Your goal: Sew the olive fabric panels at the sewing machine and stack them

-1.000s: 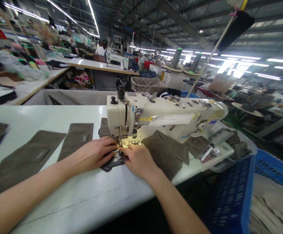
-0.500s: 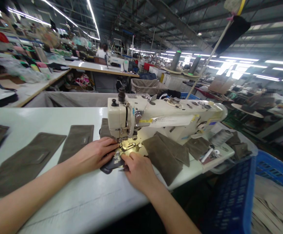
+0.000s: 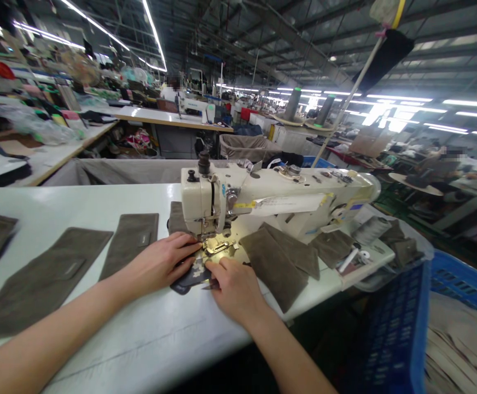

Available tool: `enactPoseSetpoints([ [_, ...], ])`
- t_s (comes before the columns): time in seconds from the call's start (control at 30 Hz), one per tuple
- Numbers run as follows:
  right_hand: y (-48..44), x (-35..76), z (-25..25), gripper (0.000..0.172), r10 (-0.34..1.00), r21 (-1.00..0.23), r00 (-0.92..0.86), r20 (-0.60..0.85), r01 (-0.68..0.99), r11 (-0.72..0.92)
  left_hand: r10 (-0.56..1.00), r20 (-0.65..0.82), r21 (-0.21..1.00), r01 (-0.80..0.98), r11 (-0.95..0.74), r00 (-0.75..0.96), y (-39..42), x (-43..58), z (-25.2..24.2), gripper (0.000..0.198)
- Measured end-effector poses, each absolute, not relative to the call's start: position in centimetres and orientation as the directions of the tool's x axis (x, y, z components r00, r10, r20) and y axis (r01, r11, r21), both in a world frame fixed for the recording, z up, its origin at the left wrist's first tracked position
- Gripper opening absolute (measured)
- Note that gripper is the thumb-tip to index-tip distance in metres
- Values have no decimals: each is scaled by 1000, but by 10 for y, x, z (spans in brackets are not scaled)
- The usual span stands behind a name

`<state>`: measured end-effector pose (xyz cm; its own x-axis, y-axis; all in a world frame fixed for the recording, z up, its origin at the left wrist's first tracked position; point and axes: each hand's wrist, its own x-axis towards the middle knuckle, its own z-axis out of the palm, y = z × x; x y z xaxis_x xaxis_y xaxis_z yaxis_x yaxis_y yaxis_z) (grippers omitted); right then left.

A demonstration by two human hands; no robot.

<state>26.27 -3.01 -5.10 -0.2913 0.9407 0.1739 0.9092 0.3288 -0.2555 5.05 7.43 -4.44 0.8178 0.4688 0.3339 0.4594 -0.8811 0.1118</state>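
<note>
A cream sewing machine (image 3: 279, 189) stands on the white table, its needle area over a brass-coloured plate (image 3: 222, 246). In front of the needle lies a dark fabric piece (image 3: 187, 279) with a camouflage-patterned part. My left hand (image 3: 170, 257) rests flat on its left side, fingers stretched toward the presser foot. On the right side of the piece, my right hand (image 3: 234, 284) has its fingers curled at the edge, gripping it. A small pointed grey thing shows under the right fingers; I cannot make out what it is. The fabric behind the needle is partly hidden by the machine head.
Olive fabric panels (image 3: 64, 268) lie along the left of the table (image 3: 148, 339). More olive pieces (image 3: 277, 262) are right of the plate, near a grey thread spool (image 3: 372, 230). A blue crate (image 3: 417, 328) holding pale pieces stands at the lower right. Thread cones (image 3: 292, 104) rise behind.
The camera view has shifted slightly. Both hands stay on the fabric piece in nearly the same place by the needle.
</note>
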Motion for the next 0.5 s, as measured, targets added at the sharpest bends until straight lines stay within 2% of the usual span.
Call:
enactPoseSetpoints([
  [0.5,-32,262,-49,33,934,-267,-291,207,902,341,553,343,128,545,-829,759,69,49,-44,38],
])
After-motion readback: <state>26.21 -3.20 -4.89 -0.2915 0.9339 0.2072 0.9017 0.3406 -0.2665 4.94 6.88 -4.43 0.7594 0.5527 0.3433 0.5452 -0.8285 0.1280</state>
